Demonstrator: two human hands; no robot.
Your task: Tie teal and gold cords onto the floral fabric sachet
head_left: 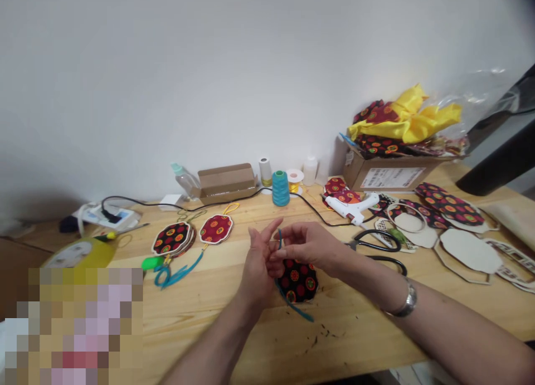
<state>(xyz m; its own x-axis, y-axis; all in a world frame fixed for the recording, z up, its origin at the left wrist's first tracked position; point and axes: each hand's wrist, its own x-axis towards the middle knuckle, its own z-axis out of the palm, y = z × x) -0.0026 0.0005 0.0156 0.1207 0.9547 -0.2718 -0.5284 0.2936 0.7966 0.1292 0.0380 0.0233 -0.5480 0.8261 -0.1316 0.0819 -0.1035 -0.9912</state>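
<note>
Right hand [307, 245] has thumb and fingertips pinching a thin teal cord [280, 238] upright, right beside the left hand [259, 259], whose thumb and forefinger are spread while its other fingers curl; whether those close on anything, I can't tell. The scalloped black floral fabric panel [300, 282] lies just below both, its teal strands [301, 314] slanting past the near-left edge, bare wooden tabletop [267, 346] nearer the body, black-handled scissors [355, 242] beside the right forearm.

black floral piece [299, 282], blue cord [298, 309] curved
</note>
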